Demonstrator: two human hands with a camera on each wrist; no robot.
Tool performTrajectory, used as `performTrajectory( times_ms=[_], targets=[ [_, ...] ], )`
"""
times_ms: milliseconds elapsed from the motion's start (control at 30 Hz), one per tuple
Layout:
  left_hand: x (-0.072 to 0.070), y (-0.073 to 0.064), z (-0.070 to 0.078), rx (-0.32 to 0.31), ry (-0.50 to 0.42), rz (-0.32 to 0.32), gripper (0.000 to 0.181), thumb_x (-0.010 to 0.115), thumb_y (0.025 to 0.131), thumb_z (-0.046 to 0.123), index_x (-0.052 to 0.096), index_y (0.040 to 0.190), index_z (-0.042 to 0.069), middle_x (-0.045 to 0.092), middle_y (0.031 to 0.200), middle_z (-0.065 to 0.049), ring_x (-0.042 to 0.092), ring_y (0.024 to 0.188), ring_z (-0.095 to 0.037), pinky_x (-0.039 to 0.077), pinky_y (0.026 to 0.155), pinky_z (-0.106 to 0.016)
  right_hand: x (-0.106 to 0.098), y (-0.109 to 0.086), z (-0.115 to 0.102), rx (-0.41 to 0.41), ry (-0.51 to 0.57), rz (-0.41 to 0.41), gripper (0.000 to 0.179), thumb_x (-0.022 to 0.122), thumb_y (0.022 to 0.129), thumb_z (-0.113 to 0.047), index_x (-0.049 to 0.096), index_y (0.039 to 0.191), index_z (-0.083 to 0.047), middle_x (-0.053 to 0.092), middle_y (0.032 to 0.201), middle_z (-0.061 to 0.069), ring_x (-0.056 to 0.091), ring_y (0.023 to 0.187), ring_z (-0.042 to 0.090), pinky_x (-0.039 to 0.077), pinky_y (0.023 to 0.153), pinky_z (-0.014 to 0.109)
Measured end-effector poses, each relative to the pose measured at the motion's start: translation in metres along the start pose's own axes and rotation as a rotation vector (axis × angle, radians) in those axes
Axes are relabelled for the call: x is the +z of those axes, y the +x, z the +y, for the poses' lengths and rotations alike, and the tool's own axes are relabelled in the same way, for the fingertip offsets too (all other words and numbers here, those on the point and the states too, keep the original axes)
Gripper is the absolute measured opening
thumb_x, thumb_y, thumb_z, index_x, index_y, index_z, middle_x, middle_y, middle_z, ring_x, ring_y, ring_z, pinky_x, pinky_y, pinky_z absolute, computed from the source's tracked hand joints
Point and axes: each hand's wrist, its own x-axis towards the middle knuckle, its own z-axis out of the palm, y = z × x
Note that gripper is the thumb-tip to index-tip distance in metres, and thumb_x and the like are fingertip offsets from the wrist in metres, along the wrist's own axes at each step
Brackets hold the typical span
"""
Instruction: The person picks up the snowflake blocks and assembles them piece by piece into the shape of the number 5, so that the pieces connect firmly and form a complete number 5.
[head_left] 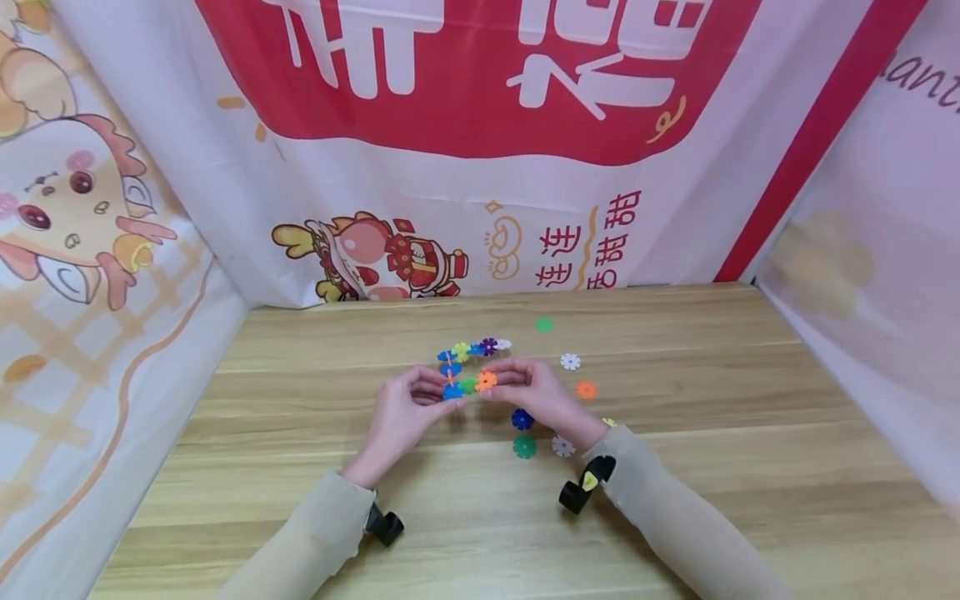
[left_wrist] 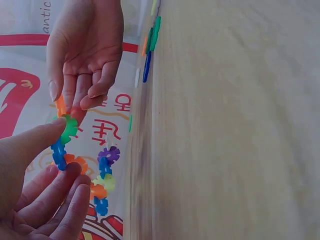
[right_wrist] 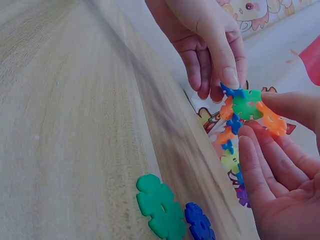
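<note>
A curved chain of slotted plastic snowflake discs is held off the wooden table between both hands. My left hand [head_left: 401, 412] pinches a blue disc [head_left: 452, 392] near the chain's front end, thumb on the near side. My right hand [head_left: 542, 393] pinches the orange disc [head_left: 487, 380] at that end. Between them sits a green disc [right_wrist: 247, 104], joined to both neighbours as far as I can see. From the blue disc the chain bends away through orange, blue and yellow pieces to a purple disc [left_wrist: 109, 154] and a white one [head_left: 504, 343].
Loose discs lie on the table [head_left: 247, 467] around my right forearm: green [head_left: 524, 447], dark blue [head_left: 522, 419], pale [head_left: 562, 447], orange [head_left: 586, 390] and white [head_left: 570, 362]. A yellow disc [head_left: 610, 422] is partly covered by the wrist. Printed cloth [head_left: 480, 200] hangs behind.
</note>
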Motion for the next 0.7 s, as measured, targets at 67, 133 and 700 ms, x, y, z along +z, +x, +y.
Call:
performTrajectory(
  times_ms=[67, 133, 700],
  targets=[
    [-0.001, -0.001, 0.001, -0.003, 0.003, -0.021, 0.037, 0.096, 0.080, 0.013, 0.075, 0.110, 0.004, 0.081, 0.106, -0.014, 0.077, 0.092, -0.022, 0.065, 0.082, -0.025, 0.000, 0.000, -0.001, 0.003, 0.001, 0.004, 0.044, 0.081, 0.097, -0.022, 0.069, 0.137, -0.008, 0.078, 0.125, 0.011, 0.074, 0.108, 0.015, 0.061, 0.103, 0.037],
    [-0.003, -0.002, 0.002, -0.010, 0.008, -0.039, 0.038, 0.096, 0.081, 0.013, 0.075, 0.111, 0.004, 0.081, 0.106, -0.013, 0.077, 0.092, -0.021, 0.064, 0.082, -0.024, -0.001, 0.000, -0.002, 0.004, 0.007, 0.011, 0.045, 0.080, 0.097, -0.019, 0.068, 0.139, -0.008, 0.077, 0.126, 0.011, 0.073, 0.109, 0.015, 0.061, 0.102, 0.034],
    [0.010, 0.019, 0.026, 0.061, 0.134, -0.188, 0.026, 0.078, 0.101, 0.022, 0.076, 0.125, 0.014, 0.079, 0.118, -0.004, 0.075, 0.106, -0.020, 0.063, 0.097, -0.041, -0.004, -0.004, -0.007, -0.043, 0.051, 0.007, 0.038, 0.070, 0.102, -0.011, 0.069, 0.139, -0.003, 0.077, 0.127, 0.016, 0.076, 0.107, 0.015, 0.061, 0.103, 0.032]
  ],
)
